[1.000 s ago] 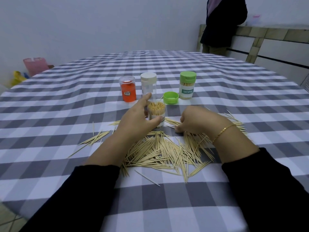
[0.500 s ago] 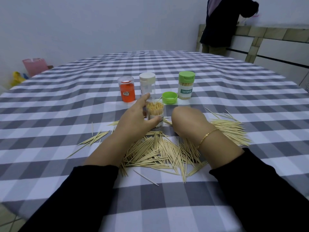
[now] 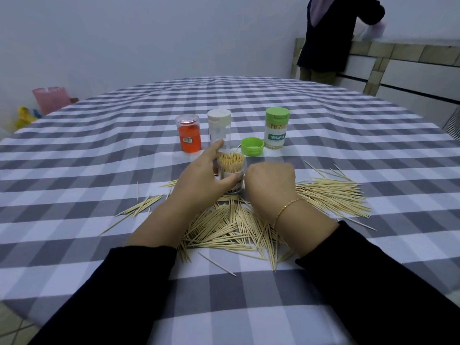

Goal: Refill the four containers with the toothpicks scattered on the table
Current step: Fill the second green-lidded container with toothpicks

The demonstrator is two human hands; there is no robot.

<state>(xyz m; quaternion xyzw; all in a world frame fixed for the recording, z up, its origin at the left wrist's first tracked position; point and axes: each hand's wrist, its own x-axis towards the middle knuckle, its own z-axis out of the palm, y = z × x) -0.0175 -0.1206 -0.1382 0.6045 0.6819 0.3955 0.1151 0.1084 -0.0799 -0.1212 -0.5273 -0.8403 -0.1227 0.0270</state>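
Since a second ago our right hand (image 3: 270, 181) has lifted off the toothpicks (image 3: 239, 227), fingers curled, contents unseen. Our left hand (image 3: 202, 179) grips the open container (image 3: 231, 170), nearly full; next, feed any picks in upright.

The table (image 3: 99, 150) has a cloth with grey and white checks. Toothpicks (image 3: 224, 227) lie in a big loose heap at the near middle, and more spread to the right. Further away stand an orange container (image 3: 189, 135), a white-lidded container (image 3: 219, 125), a green-lidded container (image 3: 276, 128) and a loose green lid (image 3: 252, 146). An open container (image 3: 230, 170) full of toothpicks stands nearer.
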